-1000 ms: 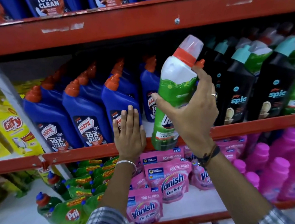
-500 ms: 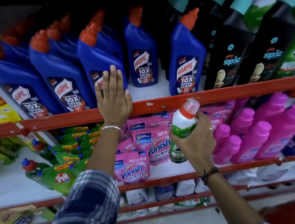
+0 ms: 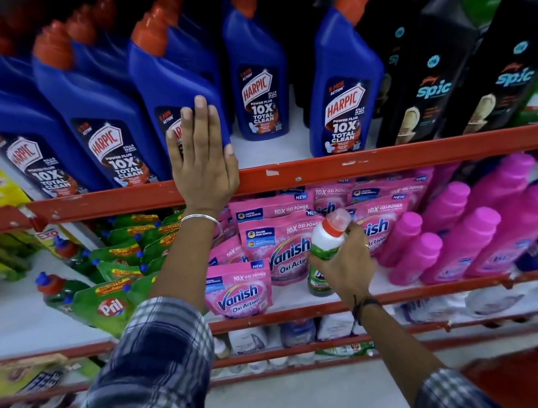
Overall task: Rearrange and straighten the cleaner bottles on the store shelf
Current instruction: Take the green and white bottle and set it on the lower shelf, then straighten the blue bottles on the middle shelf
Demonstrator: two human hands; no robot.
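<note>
Green bottle (image 3: pixel 325 247): clasped in right hand (image 3: pixel 347 263), upright, at the lower shelf's front edge (image 3: pixel 445 288). Left hand (image 3: pixel 204 164): flat, unclenched, against a blue Harpic bottle (image 3: pixel 172 89) above.

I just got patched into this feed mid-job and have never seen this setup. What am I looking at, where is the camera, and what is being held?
There is no machine here: a person works with bare hands, and the single camera sits on their head, looking forward and down at store shelves. The left hand lies flat against a blue Harpic bottle on the upper shelf, gripping nothing. The right hand holds a green and white bottle with a red collar low down, in front of the pink Vanish pouches on the shelf below. Black Spic bottles stand to the right of the Harpic row, and pink bottles lean beside the pouches.
</note>
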